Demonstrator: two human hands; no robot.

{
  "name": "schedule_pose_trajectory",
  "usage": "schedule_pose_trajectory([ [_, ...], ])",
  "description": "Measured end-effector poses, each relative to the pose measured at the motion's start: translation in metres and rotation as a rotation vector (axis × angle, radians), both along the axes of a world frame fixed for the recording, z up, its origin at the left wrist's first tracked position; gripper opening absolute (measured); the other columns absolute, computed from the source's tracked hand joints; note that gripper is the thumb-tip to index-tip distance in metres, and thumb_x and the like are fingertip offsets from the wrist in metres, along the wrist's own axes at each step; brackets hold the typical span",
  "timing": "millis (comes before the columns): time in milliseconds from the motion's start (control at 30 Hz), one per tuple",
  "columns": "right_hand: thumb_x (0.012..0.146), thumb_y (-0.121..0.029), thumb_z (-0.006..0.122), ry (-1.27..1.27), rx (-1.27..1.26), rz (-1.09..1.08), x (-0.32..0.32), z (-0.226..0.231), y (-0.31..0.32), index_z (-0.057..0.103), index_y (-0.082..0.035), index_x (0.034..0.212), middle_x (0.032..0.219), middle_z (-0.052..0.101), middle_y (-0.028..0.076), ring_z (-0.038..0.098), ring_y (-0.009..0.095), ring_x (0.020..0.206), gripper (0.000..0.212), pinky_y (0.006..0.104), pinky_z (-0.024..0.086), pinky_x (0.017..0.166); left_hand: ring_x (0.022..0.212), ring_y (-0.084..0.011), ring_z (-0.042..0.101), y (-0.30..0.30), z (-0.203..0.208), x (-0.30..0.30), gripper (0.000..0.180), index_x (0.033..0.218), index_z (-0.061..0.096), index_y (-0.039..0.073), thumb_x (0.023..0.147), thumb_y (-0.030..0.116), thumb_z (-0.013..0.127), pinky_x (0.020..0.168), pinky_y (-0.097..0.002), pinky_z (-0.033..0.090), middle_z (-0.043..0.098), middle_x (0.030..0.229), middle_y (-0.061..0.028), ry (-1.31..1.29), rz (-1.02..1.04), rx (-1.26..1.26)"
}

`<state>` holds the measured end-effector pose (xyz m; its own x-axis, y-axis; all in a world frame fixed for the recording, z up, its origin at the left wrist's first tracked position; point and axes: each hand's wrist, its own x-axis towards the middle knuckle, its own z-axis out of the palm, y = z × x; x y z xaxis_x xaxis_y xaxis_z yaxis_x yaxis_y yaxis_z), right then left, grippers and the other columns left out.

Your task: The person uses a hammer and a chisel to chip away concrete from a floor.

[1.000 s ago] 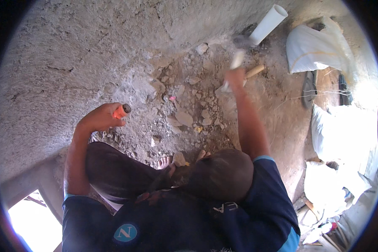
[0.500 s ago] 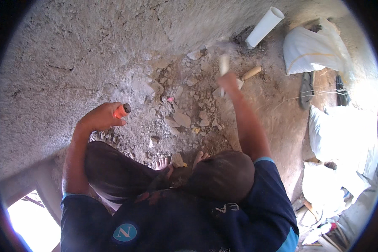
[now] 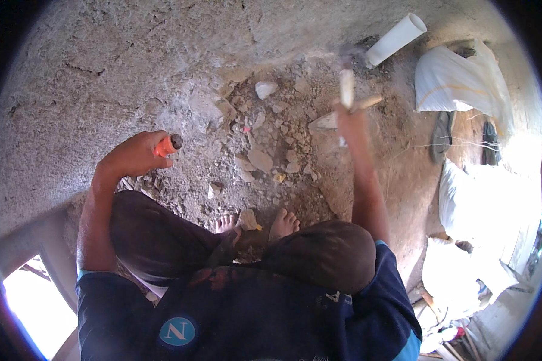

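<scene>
My left hand [image 3: 132, 153] is closed around the orange grip of a chisel [image 3: 164, 145], close to the rough wall. The chisel's dark round end shows beside my thumb; its other end is hidden. My right hand [image 3: 350, 122] is wrapped around a pale tool that looks like a hammer [image 3: 347, 89], smeared by motion. It is held out over the ground at the right. Behind my right hand, a trowel [image 3: 325, 121] with a wooden handle lies on the dirt, partly covered from view.
Broken stones [image 3: 260, 159] and rubble lie between my feet and the wall [image 3: 132, 66]. A white pipe [image 3: 396, 40] stands tilted at the back right. White sacks [image 3: 464, 75], a grey sandal [image 3: 442, 135] and thin wire are along the right side.
My right hand has moved right with the hammer. My left hand still grips the chisel, slightly farther up and left in view. A pale stone near the wall shows more plainly.
</scene>
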<state>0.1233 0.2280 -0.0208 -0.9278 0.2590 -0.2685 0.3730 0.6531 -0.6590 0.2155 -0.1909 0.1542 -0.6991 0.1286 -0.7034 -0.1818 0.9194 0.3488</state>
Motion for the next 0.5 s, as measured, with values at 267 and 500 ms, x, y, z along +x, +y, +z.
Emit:
schedule_pose_trajectory([
  [267,0.081,-0.002,0.067,0.571,-0.845,-0.308,-0.025,0.095,-0.005,0.048,0.003,0.091,0.073,0.059,0.012,0.06,0.019,0.058,0.022,0.0291,0.05,0.047,0.082,-0.0237,0.06,-0.003,-0.002,0.005,0.037,0.1,0.058,0.002,0.075,0.025,0.073,0.076,-0.0358,0.047,0.063,0.087,-0.0129,-0.013,-0.008,-0.052],
  [500,0.075,-0.02,0.071,-0.213,0.014,0.236,-0.046,-0.103,-0.033,0.06,0.011,0.101,0.078,0.067,0.017,0.066,0.029,0.064,0.042,0.0383,0.053,0.058,0.081,-0.0251,0.062,0.002,-0.003,0.0,0.036,0.1,0.059,0.003,0.075,0.025,0.073,0.075,-0.0357,0.048,0.064,0.088,-0.014,-0.067,0.017,-0.022],
])
